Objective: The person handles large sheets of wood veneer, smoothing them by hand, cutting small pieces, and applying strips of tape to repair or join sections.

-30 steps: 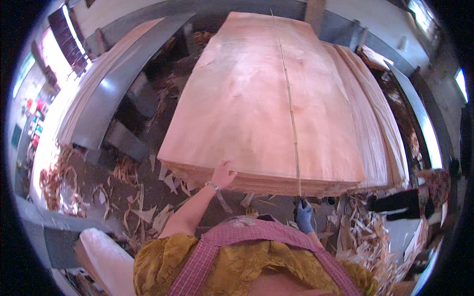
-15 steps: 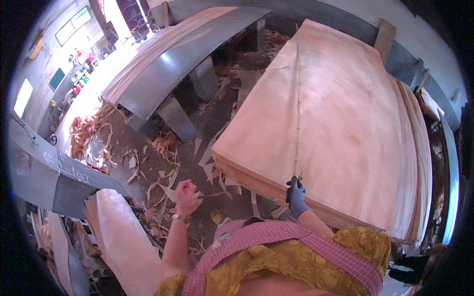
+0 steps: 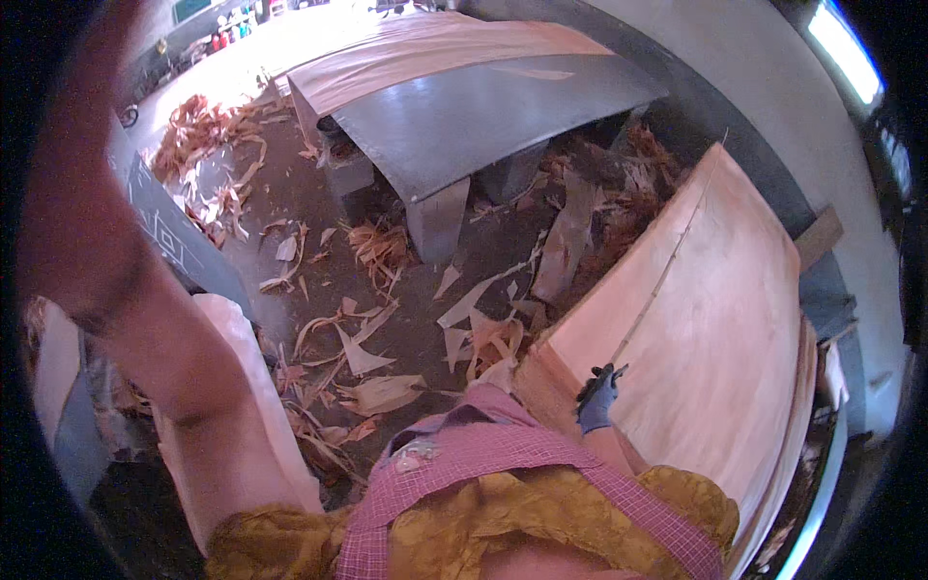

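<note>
My right hand [image 3: 598, 398], in a blue-grey glove with dark fingers, is closed around the near end of a long thin stick [image 3: 665, 275]. The jointed stick looks like bamboo and reaches far across the top of a stack of pinkish wood veneer sheets [image 3: 735, 319]. My left arm is raised close at the left side. Its hand [image 3: 82, 203] is large, dark and blurred beyond the wrist, and its fingers cannot be made out.
A grey panel [image 3: 483, 116] partly covered by veneer rests on supports ahead. Veneer scraps [image 3: 382, 391] litter the floor between it and me. A rolled pale sheet [image 3: 232, 338] lies below my left arm. A wall [image 3: 754, 87] stands beyond the stack.
My left hand has swung up and left, close to the view. The view has turned left, so the stack appears farther right. My right hand keeps its grip on the stick.
</note>
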Motion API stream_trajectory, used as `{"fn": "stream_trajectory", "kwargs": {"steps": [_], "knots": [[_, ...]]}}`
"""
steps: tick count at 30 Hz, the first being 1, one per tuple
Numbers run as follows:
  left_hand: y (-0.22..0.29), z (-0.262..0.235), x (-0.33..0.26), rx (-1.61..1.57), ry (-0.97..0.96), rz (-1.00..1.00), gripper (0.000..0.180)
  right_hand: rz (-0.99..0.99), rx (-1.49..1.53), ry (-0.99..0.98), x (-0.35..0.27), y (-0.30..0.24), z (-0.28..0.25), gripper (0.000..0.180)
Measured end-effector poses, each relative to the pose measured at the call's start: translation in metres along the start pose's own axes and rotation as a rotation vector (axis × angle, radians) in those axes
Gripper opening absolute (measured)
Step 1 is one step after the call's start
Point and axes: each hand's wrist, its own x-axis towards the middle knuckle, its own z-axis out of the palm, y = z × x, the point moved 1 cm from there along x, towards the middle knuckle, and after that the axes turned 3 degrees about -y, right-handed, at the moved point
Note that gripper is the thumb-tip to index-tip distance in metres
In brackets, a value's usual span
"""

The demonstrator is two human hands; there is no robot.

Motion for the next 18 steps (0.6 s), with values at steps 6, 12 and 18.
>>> {"fn": "stream_trajectory", "kwargs": {"steps": [6,12,18], "knots": [[-0.067,-0.058,-0.069,-0.084,-0.09,0.053,0.045,-0.061,0.048,-0.131,0.027,0.021,0.171,0.039],[-0.203,-0.111,-0.183,-0.091,-0.127,-0.007,0.047,-0.112,0.114,-0.083,0.081,0.069,0.371,0.029],[-0.349,-0.231,-0.305,-0.037,-0.181,-0.086,0.05,-0.033,0.36,-0.498,0.078,0.093,0.606,0.031]]}}
